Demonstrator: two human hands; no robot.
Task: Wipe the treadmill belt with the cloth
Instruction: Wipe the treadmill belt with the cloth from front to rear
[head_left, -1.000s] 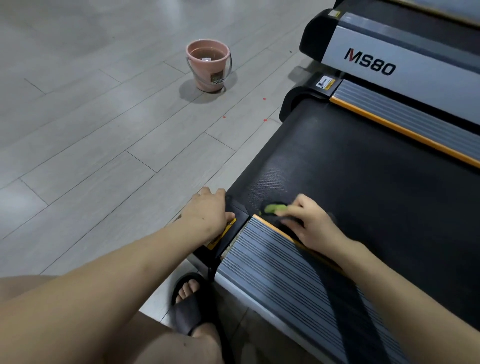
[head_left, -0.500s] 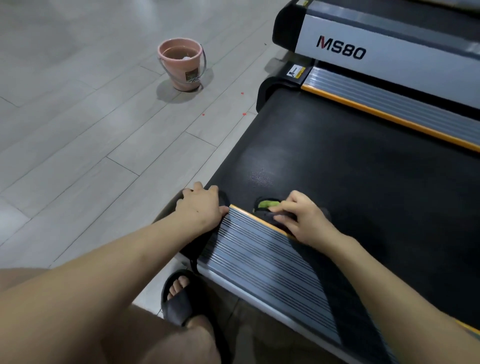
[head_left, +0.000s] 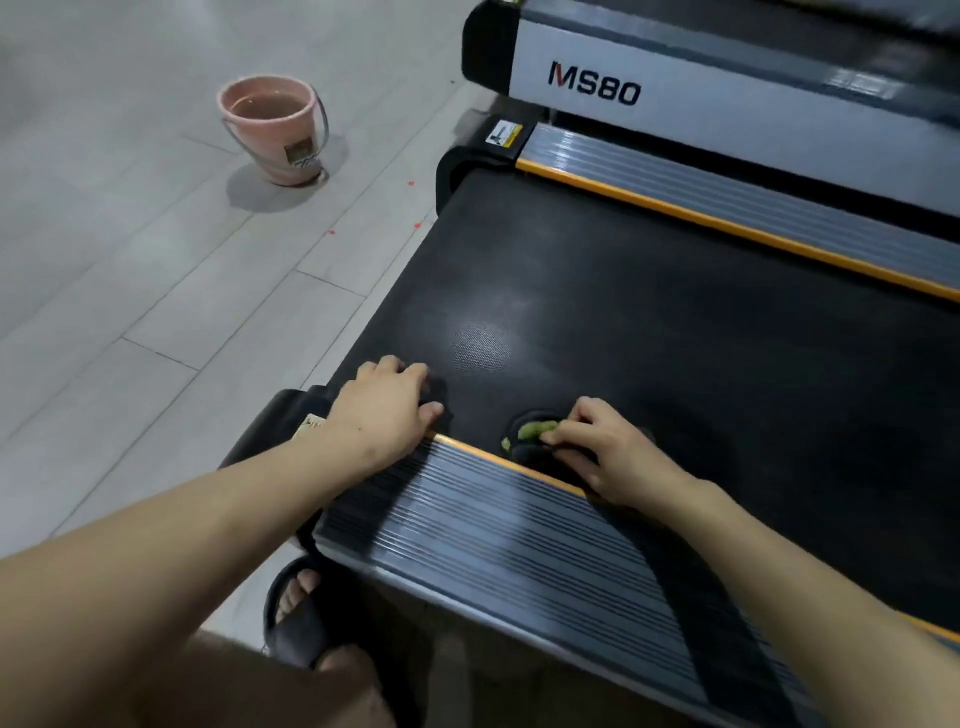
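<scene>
Dark cloth (head_left: 532, 441) with a green patch, bunched on the treadmill belt (head_left: 675, 332) beside the near side rail (head_left: 493, 514), pinched by the curled right hand (head_left: 605, 452). Left hand (head_left: 387, 410) further left along that rail, palm down, fingers loosely bent on the belt's corner, holding nothing.

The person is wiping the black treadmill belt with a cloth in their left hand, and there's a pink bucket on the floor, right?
Almost. The cloth is under the right hand, not the left. The head view shows the left hand resting at the belt's near edge, holding nothing. The pink bucket does stand on the floor.
</scene>
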